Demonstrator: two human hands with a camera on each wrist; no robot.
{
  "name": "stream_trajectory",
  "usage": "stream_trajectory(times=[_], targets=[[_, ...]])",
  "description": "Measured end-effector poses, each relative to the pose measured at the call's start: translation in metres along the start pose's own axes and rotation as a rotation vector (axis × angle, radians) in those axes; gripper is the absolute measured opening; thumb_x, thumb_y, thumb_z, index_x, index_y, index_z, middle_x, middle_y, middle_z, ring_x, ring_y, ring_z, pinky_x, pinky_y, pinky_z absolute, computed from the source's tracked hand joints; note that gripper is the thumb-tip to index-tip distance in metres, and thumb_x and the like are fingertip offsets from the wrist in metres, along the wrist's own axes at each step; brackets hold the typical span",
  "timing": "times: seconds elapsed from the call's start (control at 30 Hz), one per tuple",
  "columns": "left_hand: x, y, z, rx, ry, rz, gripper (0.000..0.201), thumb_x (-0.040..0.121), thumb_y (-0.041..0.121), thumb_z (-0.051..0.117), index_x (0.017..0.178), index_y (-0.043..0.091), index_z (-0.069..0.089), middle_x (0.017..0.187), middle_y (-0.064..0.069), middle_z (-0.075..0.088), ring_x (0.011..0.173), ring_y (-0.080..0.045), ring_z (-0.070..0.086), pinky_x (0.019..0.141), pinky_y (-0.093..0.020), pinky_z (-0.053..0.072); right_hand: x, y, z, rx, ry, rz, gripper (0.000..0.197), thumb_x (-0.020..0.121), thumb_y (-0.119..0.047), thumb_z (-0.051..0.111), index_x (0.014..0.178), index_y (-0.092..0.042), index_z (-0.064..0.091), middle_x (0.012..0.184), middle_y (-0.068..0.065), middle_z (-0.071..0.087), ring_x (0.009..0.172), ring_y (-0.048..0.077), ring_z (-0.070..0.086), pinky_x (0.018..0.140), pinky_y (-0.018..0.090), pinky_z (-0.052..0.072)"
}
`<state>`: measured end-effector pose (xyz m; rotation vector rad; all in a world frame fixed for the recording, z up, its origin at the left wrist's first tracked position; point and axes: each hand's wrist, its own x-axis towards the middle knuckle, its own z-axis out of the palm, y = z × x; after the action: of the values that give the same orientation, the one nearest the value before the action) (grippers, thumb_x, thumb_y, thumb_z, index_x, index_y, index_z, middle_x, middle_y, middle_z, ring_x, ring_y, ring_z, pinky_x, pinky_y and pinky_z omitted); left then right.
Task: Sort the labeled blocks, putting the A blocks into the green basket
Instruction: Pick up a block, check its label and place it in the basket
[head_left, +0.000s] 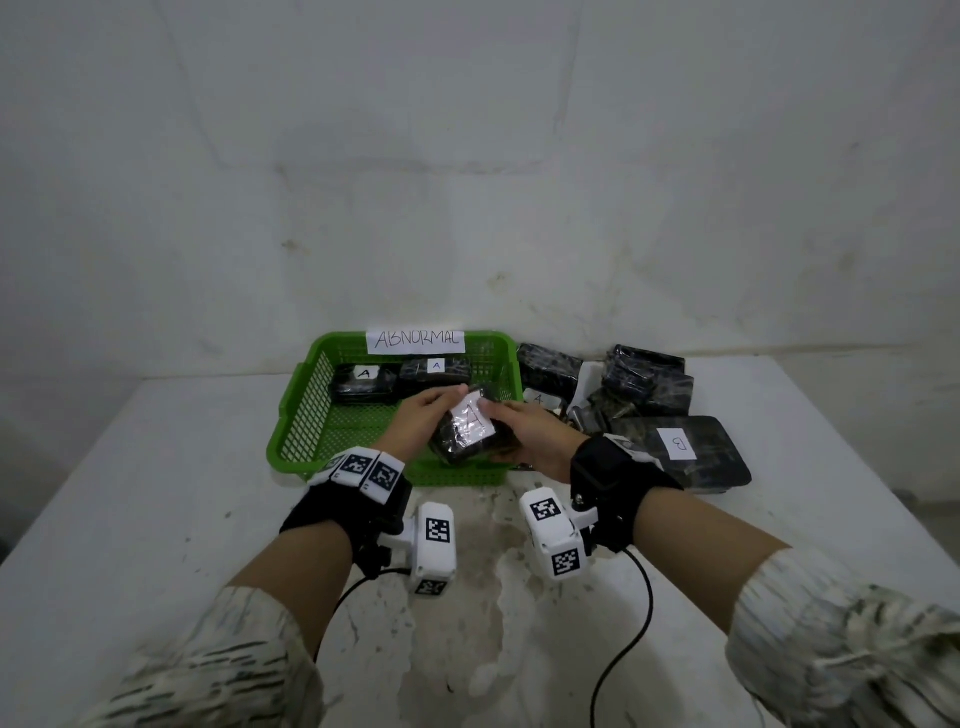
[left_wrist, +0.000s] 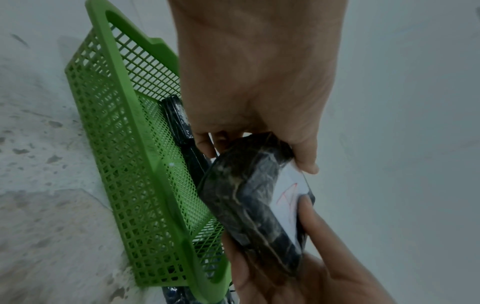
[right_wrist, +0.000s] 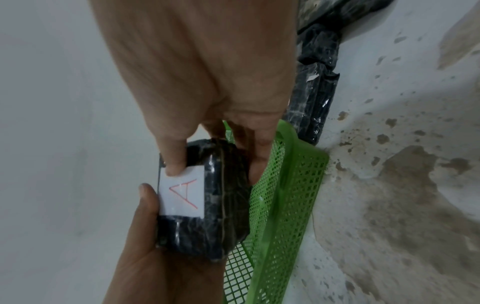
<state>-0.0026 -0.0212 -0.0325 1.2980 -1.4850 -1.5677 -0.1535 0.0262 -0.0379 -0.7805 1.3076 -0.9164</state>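
A black wrapped block with a white label and a red A (head_left: 470, 428) is held tilted above the right front part of the green basket (head_left: 291, 441). My left hand (head_left: 447, 410) grips its left side, thumb on the label's top edge. My right hand (head_left: 506, 422) grips its right side, thumb on the label. In the left wrist view my left hand (left_wrist: 257, 152) pinches the held A block (left_wrist: 246, 205) over the basket (left_wrist: 124, 107). In the right wrist view my right hand (right_wrist: 215, 162) pinches the held A block (right_wrist: 207, 205) beside the basket (right_wrist: 285, 185). Two A blocks (head_left: 363, 383) (head_left: 435, 373) lie at the basket's back.
A paper reading ABNORMAL (head_left: 414, 340) hangs on the basket's back wall. To its right lies a pile of black wrapped blocks (head_left: 644, 382), among them a big B block (head_left: 680, 449) and one with an A label (head_left: 539, 399). White wall close behind.
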Motion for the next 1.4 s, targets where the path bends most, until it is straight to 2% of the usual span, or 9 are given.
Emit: stream_trajectory(times=[0.07, 0.2, 0.4, 0.57, 0.83, 0.93, 1.13, 1.23, 1.4], targets=[[0.002, 0.001, 0.0, 0.007, 0.025, 0.002, 0.029, 0.093, 0.028, 0.053, 0.117, 0.012, 0.058, 0.115, -0.008, 0.061, 0.104, -0.021, 0.059, 0.088, -0.027, 0.048, 0.004, 0.001, 0.003, 0.077, 0.055, 0.005, 0.04, 0.096, -0.032, 0.055, 0.123, -0.004, 0.059, 0.106, 0.01, 0.066, 0.094, 0.022, 0.062, 0.079, 0.031, 0.055], [0.004, -0.001, -0.002, 0.024, 0.036, -0.066, 0.045, 0.093, 0.019, 0.055, 0.134, 0.006, 0.043, 0.13, -0.019, 0.053, 0.114, -0.031, 0.055, 0.084, -0.031, 0.046, 0.013, -0.004, 0.011, 0.357, 0.161, 0.117, 0.027, 0.097, -0.03, 0.054, 0.095, -0.004, 0.062, 0.092, 0.011, 0.064, 0.079, 0.022, 0.058, 0.07, 0.031, 0.05], [0.014, -0.007, -0.041, 0.162, 0.181, -0.071, 0.036, 0.095, 0.023, 0.05, 0.13, 0.014, 0.049, 0.119, -0.001, 0.051, 0.105, -0.017, 0.048, 0.086, -0.028, 0.039, 0.033, -0.015, 0.03, 0.444, 0.207, 0.227, 0.029, 0.101, -0.023, 0.047, 0.078, -0.005, 0.052, 0.081, 0.012, 0.055, 0.071, 0.023, 0.051, 0.097, 0.04, 0.043], [0.032, -0.023, -0.097, 0.414, 0.424, -0.146, 0.029, 0.091, 0.032, 0.054, 0.117, 0.022, 0.06, 0.127, -0.015, 0.056, 0.119, -0.031, 0.049, 0.107, -0.042, 0.035, 0.051, -0.024, 0.056, 0.24, 0.193, 0.289, 0.022, 0.102, -0.021, 0.045, 0.105, -0.004, 0.059, 0.089, 0.011, 0.057, 0.068, 0.023, 0.05, 0.062, 0.033, 0.043], [0.069, -0.026, -0.143, 0.519, 0.611, -0.387, 0.069, 0.085, 0.036, 0.06, 0.144, 0.016, 0.031, 0.148, -0.021, 0.026, 0.136, -0.037, 0.026, 0.113, -0.043, 0.02, 0.11, -0.028, 0.095, 0.019, 0.165, 0.293, 0.048, 0.1, -0.024, 0.048, 0.141, -0.001, 0.041, 0.149, 0.016, 0.039, 0.12, 0.032, 0.05, 0.086, 0.035, 0.037], [0.078, -0.031, -0.146, 0.429, 0.535, -0.46, 0.073, 0.091, 0.031, 0.056, 0.148, 0.008, 0.018, 0.148, -0.025, 0.026, 0.134, -0.039, 0.031, 0.109, -0.042, 0.028, 0.131, -0.031, 0.102, -0.048, 0.097, 0.319, 0.047, 0.1, -0.023, 0.048, 0.142, -0.002, 0.04, 0.149, 0.013, 0.039, 0.096, 0.03, 0.054, 0.08, 0.035, 0.038], [0.088, -0.037, -0.139, 0.333, 0.582, -0.467, 0.078, 0.09, 0.022, 0.059, 0.15, 0.013, 0.01, 0.148, -0.023, 0.022, 0.134, -0.035, 0.03, 0.108, -0.037, 0.022, 0.16, -0.027, 0.118, -0.159, 0.067, 0.338, 0.041, 0.1, -0.021, 0.048, 0.137, -0.003, 0.048, 0.142, 0.017, 0.047, 0.114, 0.033, 0.054, 0.09, 0.041, 0.046], [0.086, -0.037, -0.142, 0.388, 0.54, -0.469, 0.079, 0.092, 0.027, 0.057, 0.151, 0.014, 0.006, 0.149, -0.023, 0.021, 0.135, -0.035, 0.029, 0.107, -0.035, 0.023, 0.172, -0.016, 0.126, -0.134, 0.033, 0.286, 0.043, 0.1, -0.018, 0.047, 0.138, -0.001, 0.044, 0.14, 0.016, 0.048, 0.083, 0.02, 0.058, 0.075, 0.033, 0.053], [0.084, -0.037, -0.146, 0.422, 0.485, -0.48, 0.079, 0.093, 0.031, 0.054, 0.151, 0.015, 0.003, 0.15, -0.023, 0.02, 0.136, -0.037, 0.028, 0.109, -0.04, 0.024, 0.173, -0.017, 0.13, -0.068, 0.034, 0.327, 0.033, 0.101, -0.01, 0.044, 0.132, 0.001, 0.046, 0.118, 0.015, 0.052, 0.085, 0.029, 0.06, 0.062, 0.036, 0.049]])
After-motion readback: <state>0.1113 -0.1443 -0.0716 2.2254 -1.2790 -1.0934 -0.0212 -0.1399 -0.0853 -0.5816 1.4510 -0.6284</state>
